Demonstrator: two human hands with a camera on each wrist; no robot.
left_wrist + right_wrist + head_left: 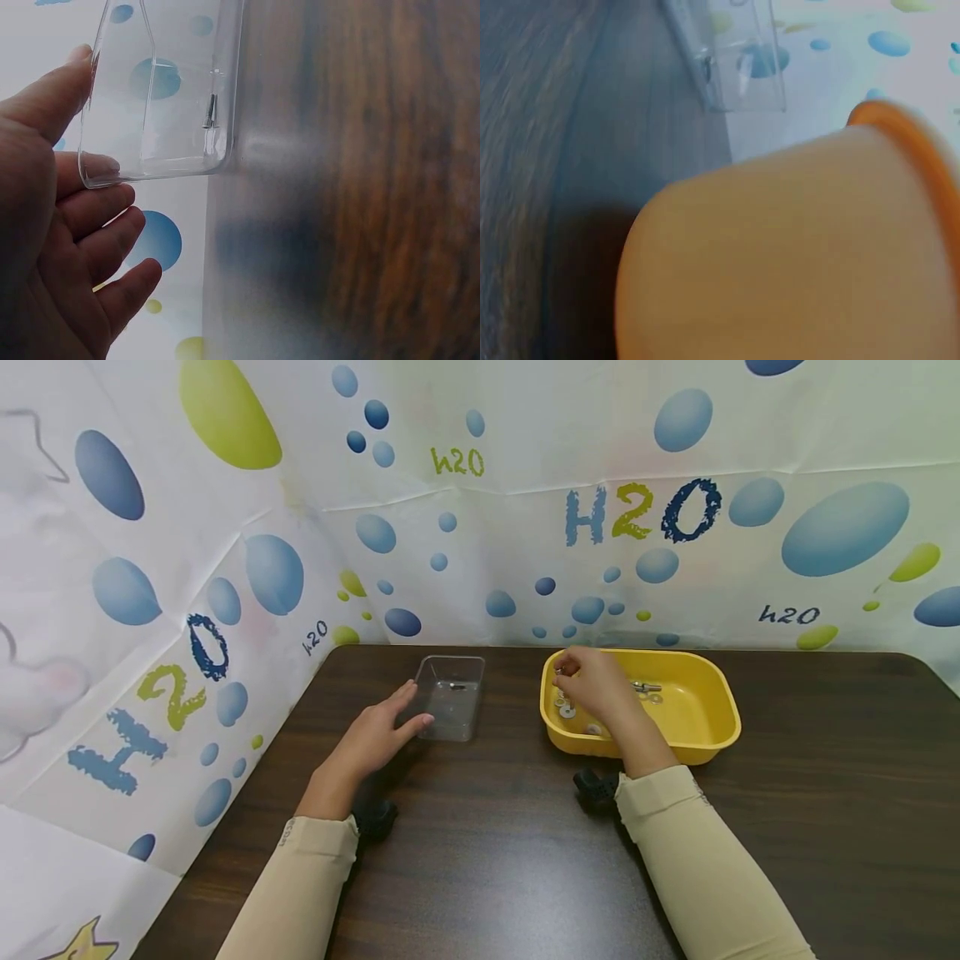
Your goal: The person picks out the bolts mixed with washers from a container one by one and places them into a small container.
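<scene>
My right hand (596,685) is over the left part of a yellow tub (697,718), thumb and fingertips brought together. They seem to pinch a small metal piece (558,672), its kind too small to tell. Below the fingertips lie several washers (567,712), and to the right of the hand are metal bolts (647,687). My left hand (375,735) rests at the left side of a clear plastic box (453,727), its fingers fairly straight and touching the wall near a corner. Inside that box lies one small bolt (211,111). Only the tub's outer wall (795,255) fills the right wrist view.
A dark wooden table (495,860) carries both containers, with a gap between them. Behind and to the left hangs a white sheet (517,543) printed with blue and green drops. Black wrist cameras (598,783) sit under both wrists.
</scene>
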